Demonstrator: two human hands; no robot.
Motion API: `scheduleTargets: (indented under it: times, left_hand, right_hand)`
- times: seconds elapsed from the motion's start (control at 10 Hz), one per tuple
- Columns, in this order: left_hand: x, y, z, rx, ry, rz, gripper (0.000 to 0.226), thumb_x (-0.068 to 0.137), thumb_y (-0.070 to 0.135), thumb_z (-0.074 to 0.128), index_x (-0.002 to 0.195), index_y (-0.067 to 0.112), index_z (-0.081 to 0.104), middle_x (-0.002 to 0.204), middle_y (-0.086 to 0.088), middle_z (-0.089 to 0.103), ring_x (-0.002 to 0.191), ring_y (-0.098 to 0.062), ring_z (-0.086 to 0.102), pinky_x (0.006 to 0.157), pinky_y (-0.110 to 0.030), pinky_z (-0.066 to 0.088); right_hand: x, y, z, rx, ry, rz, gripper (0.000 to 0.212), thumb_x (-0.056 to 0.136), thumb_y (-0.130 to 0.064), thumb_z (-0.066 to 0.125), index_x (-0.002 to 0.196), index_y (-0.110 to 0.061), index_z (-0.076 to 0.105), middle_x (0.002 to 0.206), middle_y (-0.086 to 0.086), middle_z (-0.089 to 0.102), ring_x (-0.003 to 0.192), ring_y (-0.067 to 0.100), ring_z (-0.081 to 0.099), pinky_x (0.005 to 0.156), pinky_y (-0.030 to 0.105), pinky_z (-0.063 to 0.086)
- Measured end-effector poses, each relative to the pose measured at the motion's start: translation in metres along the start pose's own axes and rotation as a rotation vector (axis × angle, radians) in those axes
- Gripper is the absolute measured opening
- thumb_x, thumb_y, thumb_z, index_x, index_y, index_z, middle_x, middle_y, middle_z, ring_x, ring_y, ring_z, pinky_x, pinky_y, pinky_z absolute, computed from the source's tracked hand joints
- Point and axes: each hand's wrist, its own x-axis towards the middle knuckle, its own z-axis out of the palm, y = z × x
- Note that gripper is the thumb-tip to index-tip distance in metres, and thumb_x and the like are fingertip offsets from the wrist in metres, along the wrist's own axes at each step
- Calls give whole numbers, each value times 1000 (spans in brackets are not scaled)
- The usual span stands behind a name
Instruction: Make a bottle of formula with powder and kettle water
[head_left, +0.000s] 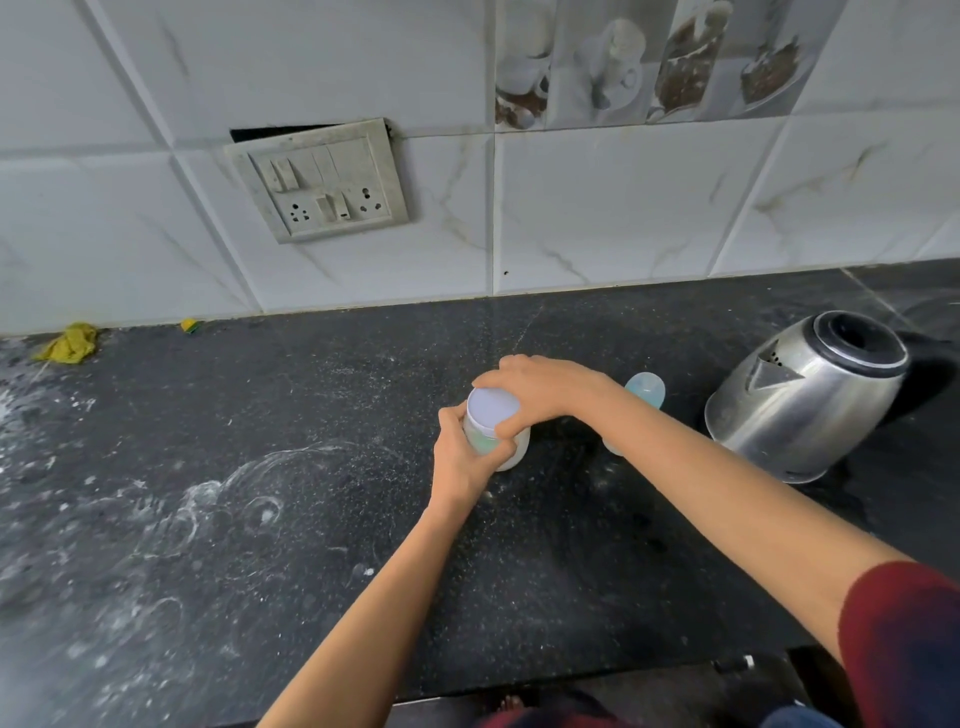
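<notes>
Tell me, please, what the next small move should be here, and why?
Probably twist the lid off the jar. The right hand grips the lid from above while the left hand holds the jar body on the counter, and the lid looks seated. The bottle stands behind the right wrist, beside the kettle.

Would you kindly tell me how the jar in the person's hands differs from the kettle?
The jar is small and pale with a flat white lid; the kettle is larger, shiny steel. The left hand grips the jar and the right hand its lid; the kettle stands untouched. Both appear to rest on the dark counter.
</notes>
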Motion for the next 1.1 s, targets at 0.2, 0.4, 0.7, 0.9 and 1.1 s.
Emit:
scheduleTargets:
  times: [0.2,0.4,0.7,0.9,1.1]
  left_hand:
    - [-4,-1,2,-49,13,2,69,66,40,79,121,28,39,113,16,55,97,16,54,68,-5,45]
    - [-5,-1,5,-36,10,-10,69,68,42,81,120,31,37,113,15,55,97,10,56,68,-6,45]
    - [-1,3,0,25,-22,3,71,61,45,78,116,27,37,106,16,55,90,6,58,62,-5,44]
    - [-2,4,-1,101,-56,32,70,75,44,79,126,25,34,118,10,54,96,-1,58,66,-12,45]
    - [-14,18,5,206,41,32,87,82,34,78,152,15,28,151,-4,44,136,-24,44,109,-46,40]
  right_hand:
    - [6,-5,14,-63,116,20,56,75,-55,64,112,-14,51,97,2,46,82,25,55,50,29,28]
    - [6,-11,34,7,263,121,62,78,-58,60,114,-9,51,103,7,49,81,26,53,61,34,36]
    - [13,-34,55,74,410,384,75,81,-63,56,125,-2,49,113,14,51,97,28,58,65,33,38]
    - [-14,-25,68,390,473,352,86,85,-61,59,146,-8,31,135,12,43,122,27,49,87,35,46]
    - [-67,-15,98,456,552,291,73,96,-49,51,152,-9,24,154,13,33,140,25,35,111,38,36]
